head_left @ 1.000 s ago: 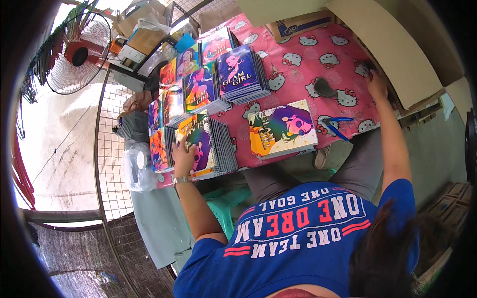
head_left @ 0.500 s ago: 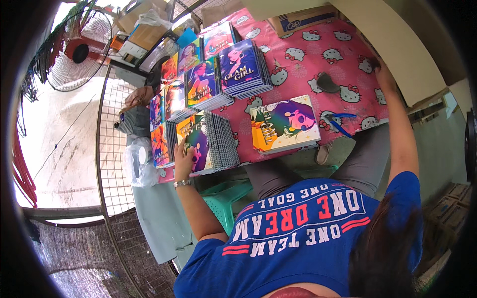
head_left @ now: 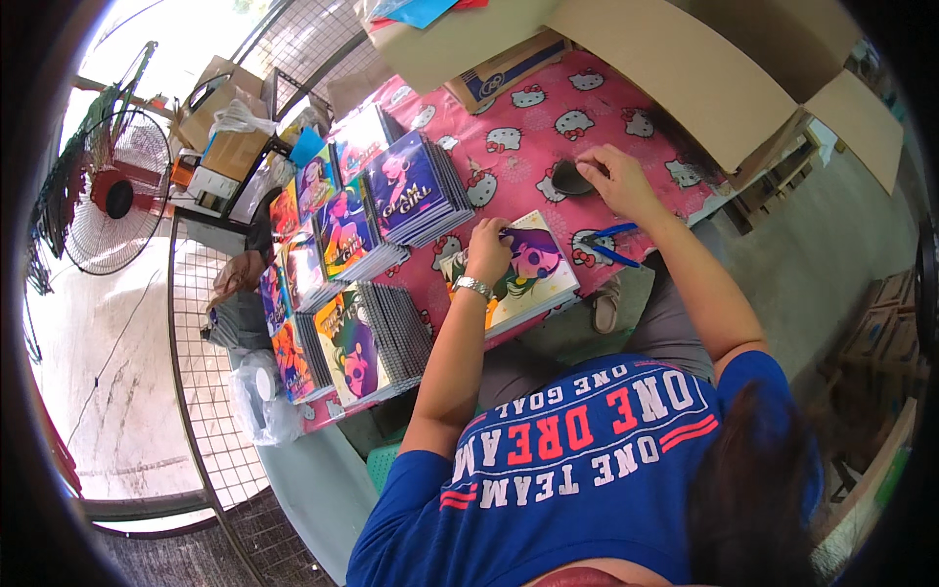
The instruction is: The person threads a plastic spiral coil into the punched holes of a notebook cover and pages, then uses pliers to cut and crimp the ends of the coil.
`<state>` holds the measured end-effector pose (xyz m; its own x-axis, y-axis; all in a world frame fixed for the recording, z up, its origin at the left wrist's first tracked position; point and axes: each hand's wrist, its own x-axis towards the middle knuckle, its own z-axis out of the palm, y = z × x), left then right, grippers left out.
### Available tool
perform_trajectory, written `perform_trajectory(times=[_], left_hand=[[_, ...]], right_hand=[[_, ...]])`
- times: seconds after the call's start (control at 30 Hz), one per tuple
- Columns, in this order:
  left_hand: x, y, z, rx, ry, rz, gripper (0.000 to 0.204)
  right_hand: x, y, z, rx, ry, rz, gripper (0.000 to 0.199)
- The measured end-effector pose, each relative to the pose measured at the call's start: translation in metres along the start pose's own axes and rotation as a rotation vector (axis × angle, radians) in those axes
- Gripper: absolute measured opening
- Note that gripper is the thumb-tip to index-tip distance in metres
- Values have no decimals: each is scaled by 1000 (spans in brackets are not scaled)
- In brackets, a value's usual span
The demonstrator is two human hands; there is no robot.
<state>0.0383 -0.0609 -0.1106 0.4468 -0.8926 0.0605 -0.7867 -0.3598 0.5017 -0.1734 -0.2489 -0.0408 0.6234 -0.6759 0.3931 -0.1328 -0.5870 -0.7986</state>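
Your left hand (head_left: 489, 252) tops multicoloured rectangular notebooks (head_left: 538, 260) near the pink-covered table's near edge (head_left: 559, 308); your right hand (head_left: 628, 188) reaches a dark oval pad (head_left: 566, 181); finger grips unclear.

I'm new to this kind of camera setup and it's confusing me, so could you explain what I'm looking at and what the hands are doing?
There is no robot here: these are a person's two bare hands. The view comes from the left of two wide fisheye cameras worn on the head, looking down, so straight edges bend toward the rim.

A pink patterned cloth covers the table. On it stand many stacks of notebooks with colourful covers, and a blue-handled tool. A large cardboard box stands at the far right.

The left hand rests on a separate low stack. The right hand has its fingertips at a dark, rounded object; whether either hand grips anything, I can't tell.
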Motion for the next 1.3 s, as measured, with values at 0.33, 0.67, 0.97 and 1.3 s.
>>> perform_trajectory(times=[0.33,0.67,0.97,1.3], left_hand=[[-22,35,-65,-392,259,-38,27],[-74,92,-81,200,339,354,21],[-74,92,-84,90,332,379,14],[-74,103,-79,140,356,389,17]], right_hand=[[-75,-20,35,348,-45,244,39],[-96,-86,41,499,-203,137,45],[-51,-76,7,267,-282,-234,26],[-57,-83,-1,245,-358,-188,32]])
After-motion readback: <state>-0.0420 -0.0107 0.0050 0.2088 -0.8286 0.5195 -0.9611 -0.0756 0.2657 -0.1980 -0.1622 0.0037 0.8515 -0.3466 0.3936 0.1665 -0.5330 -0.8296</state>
